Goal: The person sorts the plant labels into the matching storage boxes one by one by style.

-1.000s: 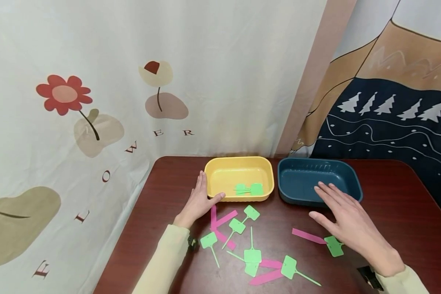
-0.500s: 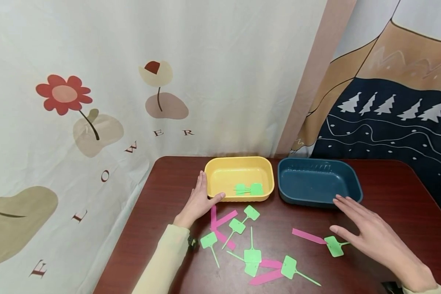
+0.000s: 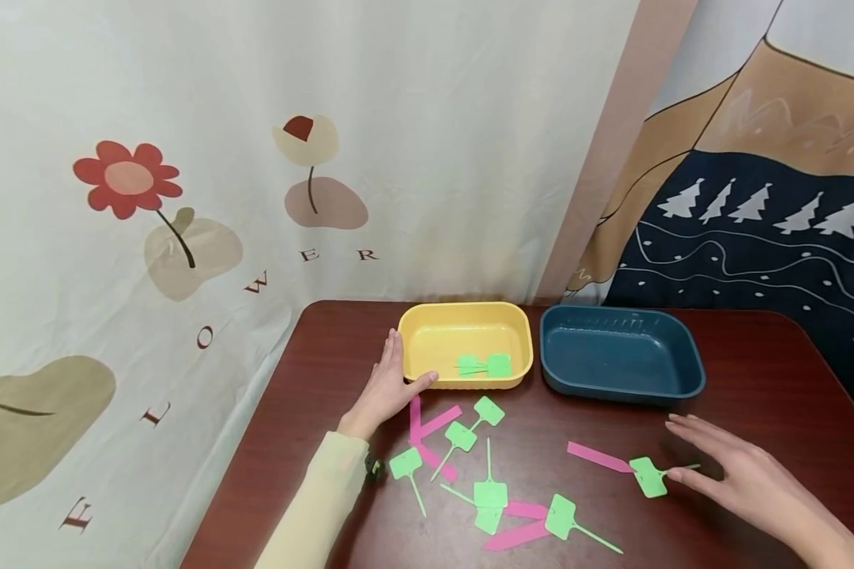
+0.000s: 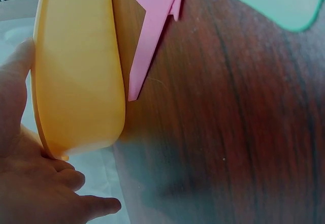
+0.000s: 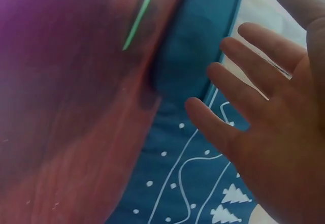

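My left hand (image 3: 383, 393) touches the left front corner of a yellow basin (image 3: 427, 341), fingers straight along its side and thumb at the front rim. Several green plant labels (image 3: 499, 365) lie inside that basin. In the left wrist view, the thumb reaches the basin's rim. My right hand (image 3: 754, 484) holds nothing, its fingers extended and spread in the right wrist view. In the head view its thumb overlaps the stem of a green plant label (image 3: 648, 477) on the table. The square head of that label meets the blunt pointed end of a pink plant label (image 3: 596, 456).
A dark blue basin (image 3: 605, 356) stands right of the yellow one, with nothing in it. More green labels (image 3: 491, 494) and pink labels (image 3: 515, 536) lie scattered, some overlapping, on the brown table (image 3: 370, 529). A printed curtain (image 3: 434, 158) hangs behind the table's back edge.
My right hand has moved from over the blue basin's front edge rightward and toward me, down to the green label's stem. The left hand stays at the yellow basin.
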`<state>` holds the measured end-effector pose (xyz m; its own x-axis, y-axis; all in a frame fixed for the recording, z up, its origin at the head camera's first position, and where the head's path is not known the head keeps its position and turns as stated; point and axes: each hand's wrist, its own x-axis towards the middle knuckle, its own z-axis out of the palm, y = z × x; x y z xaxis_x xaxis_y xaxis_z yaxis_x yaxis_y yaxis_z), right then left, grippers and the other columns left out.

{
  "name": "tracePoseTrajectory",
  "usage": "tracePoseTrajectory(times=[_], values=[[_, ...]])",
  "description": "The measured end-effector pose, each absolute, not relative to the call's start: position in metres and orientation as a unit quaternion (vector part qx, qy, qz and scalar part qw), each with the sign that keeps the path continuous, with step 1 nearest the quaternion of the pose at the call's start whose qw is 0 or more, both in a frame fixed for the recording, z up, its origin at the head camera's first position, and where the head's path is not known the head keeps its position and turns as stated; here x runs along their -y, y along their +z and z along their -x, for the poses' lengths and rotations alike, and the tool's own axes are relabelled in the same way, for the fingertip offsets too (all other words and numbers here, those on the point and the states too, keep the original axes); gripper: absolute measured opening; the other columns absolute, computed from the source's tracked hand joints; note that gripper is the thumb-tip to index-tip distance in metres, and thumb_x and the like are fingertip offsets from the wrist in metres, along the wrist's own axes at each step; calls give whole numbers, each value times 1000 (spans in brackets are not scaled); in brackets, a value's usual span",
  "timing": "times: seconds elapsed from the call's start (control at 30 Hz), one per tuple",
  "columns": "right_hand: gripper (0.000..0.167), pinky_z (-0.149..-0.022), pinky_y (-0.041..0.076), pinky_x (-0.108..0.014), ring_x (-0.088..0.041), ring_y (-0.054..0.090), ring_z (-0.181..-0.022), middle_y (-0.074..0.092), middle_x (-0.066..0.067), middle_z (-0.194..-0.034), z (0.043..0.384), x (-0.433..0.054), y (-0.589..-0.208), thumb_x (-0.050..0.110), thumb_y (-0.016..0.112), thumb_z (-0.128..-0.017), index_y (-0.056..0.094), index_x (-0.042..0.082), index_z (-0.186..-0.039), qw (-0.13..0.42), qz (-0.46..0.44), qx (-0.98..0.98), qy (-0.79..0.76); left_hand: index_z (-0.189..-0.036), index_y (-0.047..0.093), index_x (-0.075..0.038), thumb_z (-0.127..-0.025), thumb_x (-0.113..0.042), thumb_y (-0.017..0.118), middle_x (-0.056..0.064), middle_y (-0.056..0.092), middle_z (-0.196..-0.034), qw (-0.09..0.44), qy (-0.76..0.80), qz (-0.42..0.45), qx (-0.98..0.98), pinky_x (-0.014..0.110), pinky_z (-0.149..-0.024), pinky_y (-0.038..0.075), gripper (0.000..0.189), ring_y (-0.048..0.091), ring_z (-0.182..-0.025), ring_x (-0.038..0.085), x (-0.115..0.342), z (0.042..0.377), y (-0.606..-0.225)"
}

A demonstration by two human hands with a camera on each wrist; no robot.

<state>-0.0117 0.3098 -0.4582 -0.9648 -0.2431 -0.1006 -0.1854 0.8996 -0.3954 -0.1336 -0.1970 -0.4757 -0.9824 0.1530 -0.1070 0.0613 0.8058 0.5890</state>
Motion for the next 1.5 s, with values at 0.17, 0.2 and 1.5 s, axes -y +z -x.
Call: tracePoseTrajectory(times=[0.17, 0.2, 1.5], values=[[73, -90, 50, -67, -49, 57, -123, 57, -30, -140, 9, -315, -467, 49, 82, -85, 64, 4, -138, 77, 113, -973, -188, -164, -3, -1, -95, -65, 62, 15, -7, -173, 76, 305, -56, -948, 60, -123, 13, 115, 0, -159, 28, 198, 134, -476], [70, -90, 50, -67, -48, 58, -122, 58, -29, -139, 9, -317, -469, 46, 83, -84, 65, 4, -137, 75, 117, -972, -188, -164, -3, -1, -95, -65, 62, 14, -8, -173, 77, 305, -56, -947, 60, -123, 13, 115, 0, -159, 28, 198, 134, -476], [33, -69, 52, -30, 4, 49, -78, 51, 21, -87, 12, -326, -503, 11, 89, -77, 64, 32, -84, 9, 196, -967, -161, -164, -5, -3, -94, -67, 62, 15, -6, -173, 72, 304, -56, -948, 60, -123, 15, 116, 1, -159, 28, 198, 133, -478]])
